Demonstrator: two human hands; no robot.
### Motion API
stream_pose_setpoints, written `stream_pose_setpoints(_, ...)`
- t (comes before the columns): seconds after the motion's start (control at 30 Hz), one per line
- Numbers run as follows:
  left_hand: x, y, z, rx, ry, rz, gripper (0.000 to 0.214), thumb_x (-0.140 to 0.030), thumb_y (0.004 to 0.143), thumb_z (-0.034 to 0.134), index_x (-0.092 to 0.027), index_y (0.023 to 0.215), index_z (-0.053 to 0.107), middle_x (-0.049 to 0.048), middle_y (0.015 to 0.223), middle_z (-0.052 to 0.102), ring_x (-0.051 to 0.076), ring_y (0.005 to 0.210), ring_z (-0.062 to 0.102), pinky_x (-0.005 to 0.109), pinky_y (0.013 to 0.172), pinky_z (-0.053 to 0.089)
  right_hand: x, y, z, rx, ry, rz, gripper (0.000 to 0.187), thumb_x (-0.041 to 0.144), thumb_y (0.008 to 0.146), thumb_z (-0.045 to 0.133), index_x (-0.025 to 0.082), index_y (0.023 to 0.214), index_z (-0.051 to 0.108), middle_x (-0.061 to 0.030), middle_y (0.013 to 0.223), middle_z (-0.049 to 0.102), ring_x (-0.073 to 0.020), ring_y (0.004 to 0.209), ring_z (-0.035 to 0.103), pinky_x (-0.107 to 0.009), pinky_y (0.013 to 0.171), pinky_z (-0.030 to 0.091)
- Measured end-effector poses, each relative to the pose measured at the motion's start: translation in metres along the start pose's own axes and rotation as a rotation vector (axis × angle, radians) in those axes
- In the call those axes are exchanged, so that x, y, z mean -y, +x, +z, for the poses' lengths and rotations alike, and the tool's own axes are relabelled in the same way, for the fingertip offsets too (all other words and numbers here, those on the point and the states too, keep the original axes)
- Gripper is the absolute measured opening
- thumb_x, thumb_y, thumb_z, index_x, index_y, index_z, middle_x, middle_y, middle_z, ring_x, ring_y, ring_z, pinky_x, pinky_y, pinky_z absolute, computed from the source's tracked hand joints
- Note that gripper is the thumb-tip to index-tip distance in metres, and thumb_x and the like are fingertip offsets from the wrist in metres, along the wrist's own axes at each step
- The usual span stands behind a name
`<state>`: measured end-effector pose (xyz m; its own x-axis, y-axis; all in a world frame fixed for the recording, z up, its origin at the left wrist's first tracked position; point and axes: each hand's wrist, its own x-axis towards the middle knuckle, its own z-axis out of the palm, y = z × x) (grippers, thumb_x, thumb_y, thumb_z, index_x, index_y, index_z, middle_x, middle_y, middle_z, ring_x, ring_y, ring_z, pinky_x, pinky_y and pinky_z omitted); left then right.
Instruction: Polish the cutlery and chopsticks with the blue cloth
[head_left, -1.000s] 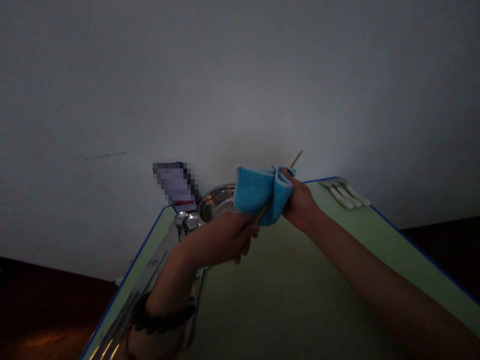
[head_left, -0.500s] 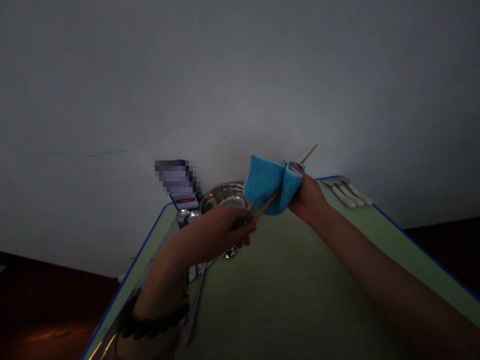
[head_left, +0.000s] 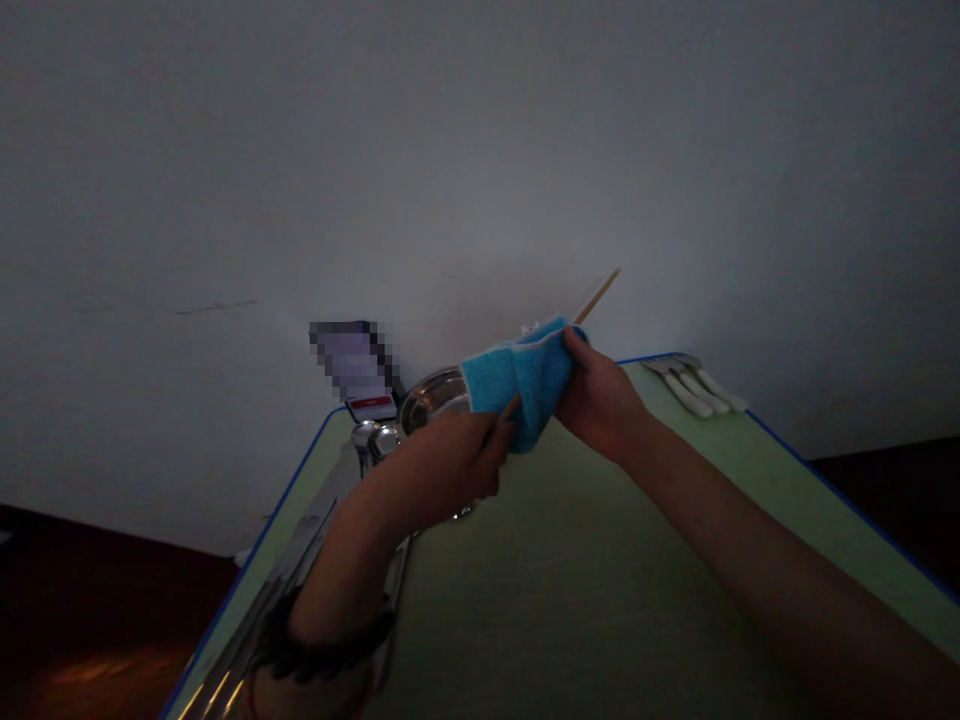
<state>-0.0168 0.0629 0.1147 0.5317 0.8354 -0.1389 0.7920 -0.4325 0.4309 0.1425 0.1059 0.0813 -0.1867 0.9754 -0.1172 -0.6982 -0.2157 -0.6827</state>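
Note:
My left hand [head_left: 461,460] is closed around the near end of a thin wooden stick [head_left: 598,295], which looks like a chopstick. A blue terry cloth [head_left: 536,385] with a pale edge is folded about the stick's middle. My right hand [head_left: 604,400] pinches that cloth around the stick, its thumb on top. The stick slants up to the right, and its far end pokes out bare beyond the cloth. Both hands are above the table, in front of a shiny metal bowl [head_left: 427,390] that the cloth and my left arm partly cover.
On the green table [head_left: 600,590], several white-handled forks [head_left: 697,390] lie at the far right corner. Metal spoons [head_left: 365,435] and long metal utensils [head_left: 300,550] lie along the left side. A phone [head_left: 371,405] leans on the wall [head_left: 480,150] behind.
My right hand and the cloth have slid down and left along the stick, closer to my left hand. More of the stick's far end shows, and its tip sits slightly higher and further left.

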Motion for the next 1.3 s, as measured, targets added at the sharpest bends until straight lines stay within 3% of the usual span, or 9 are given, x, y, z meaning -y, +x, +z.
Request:
stream_pose_setpoints(0.13,0.010,-0.004,-0.006,-0.006,-0.031,-0.062,0.044,-0.039,0.091,0.022,-0.017,0.069,0.053,-0.0009,0.052,0.061,0.012,0.050,0.058,0.024,0.055,0.042,-0.001,0.007,-0.009,-0.064,0.024,0.063,0.031,0.040,0.086,0.036,0.019,0.088,0.058,-0.0052,0.086,0.067,-0.0194,0.086,0.060,-0.039,0.079,0.046)
stream_pose_setpoints(0.37,0.016,-0.007,-0.011,-0.080,0.090,-0.107,0.032,-0.035,0.089,0.028,-0.018,0.082,0.055,-0.0004,0.057,0.060,0.017,0.058,0.059,0.028,0.057,0.040,0.017,-0.004,-0.007,0.014,0.063,0.100,0.054,0.058,0.083,0.022,0.017,0.098,0.054,-0.0119,0.088,0.064,-0.0288,0.088,0.058,-0.057,0.074,0.043)
stream_pose_setpoints(0.5,0.009,-0.008,-0.007,-0.066,0.077,-0.017,0.032,-0.034,0.089,0.029,-0.018,0.084,0.057,0.0031,0.077,0.062,0.017,0.070,0.058,0.028,0.064,0.041,0.027,-0.012,0.004,0.069,0.079,0.022,0.033,0.043,0.082,0.035,0.018,0.089,0.056,-0.0078,0.084,0.064,-0.0261,0.088,0.058,-0.053,0.078,0.044)
stream_pose_setpoints(0.57,0.005,-0.010,-0.008,-0.016,0.024,-0.018,0.035,-0.034,0.089,0.029,-0.019,0.082,0.059,0.0012,0.071,0.060,0.015,0.066,0.056,0.027,0.063,0.041,0.027,-0.013,0.008,0.058,0.037,-0.042,0.018,0.022,0.078,0.039,0.018,0.077,0.057,-0.0045,0.075,0.063,-0.0219,0.084,0.059,-0.047,0.081,0.045)
stream_pose_setpoints(0.67,-0.001,-0.013,-0.013,0.054,-0.060,-0.053,0.038,-0.036,0.089,0.028,-0.019,0.078,0.060,-0.0018,0.060,0.055,0.013,0.056,0.052,0.024,0.058,0.041,0.019,-0.012,0.008,0.100,-0.092,-0.104,0.020,0.002,0.069,0.043,0.017,0.068,0.057,-0.0010,0.069,0.063,-0.0165,0.078,0.059,-0.039,0.085,0.046)
stream_pose_setpoints(0.8,0.001,-0.013,-0.014,0.092,-0.131,-0.071,0.041,-0.038,0.089,0.027,-0.018,0.075,0.060,-0.0016,0.060,0.054,0.013,0.055,0.052,0.023,0.056,0.041,0.000,-0.010,0.001,0.201,-0.169,0.004,0.009,0.012,0.073,0.055,0.014,0.080,0.061,-0.0026,0.080,0.066,-0.0150,0.076,0.061,-0.034,0.082,0.047)
stream_pose_setpoints(0.93,0.009,-0.009,-0.007,0.133,-0.124,-0.073,0.041,-0.043,0.088,0.029,-0.017,0.076,0.059,0.0011,0.070,0.058,0.014,0.062,0.056,0.024,0.057,0.044,-0.017,-0.004,-0.007,0.138,-0.196,0.109,0.011,0.020,0.074,0.059,0.017,0.085,0.059,-0.0026,0.084,0.066,-0.0149,0.073,0.061,-0.036,0.073,0.050)
stream_pose_setpoints(1.1,0.009,-0.004,0.000,0.270,-0.130,-0.142,0.046,-0.046,0.087,0.025,-0.015,0.071,0.055,-0.0021,0.052,0.053,0.009,0.037,0.051,0.022,0.044,0.041,-0.025,0.001,-0.014,0.083,-0.254,0.154,0.011,0.020,0.077,0.057,0.015,0.086,0.057,-0.0049,0.087,0.064,-0.0142,0.071,0.059,-0.039,0.073,0.050)
stream_pose_setpoints(1.3,0.010,-0.004,0.005,0.209,0.021,-0.082,0.044,-0.045,0.088,0.027,-0.015,0.070,0.054,0.0013,0.058,0.058,0.013,0.047,0.057,0.024,0.048,0.040,-0.026,0.001,-0.016,0.119,-0.270,0.160,0.009,0.021,0.078,0.056,0.015,0.084,0.057,-0.0052,0.087,0.063,-0.0134,0.069,0.058,-0.031,0.064,0.050)
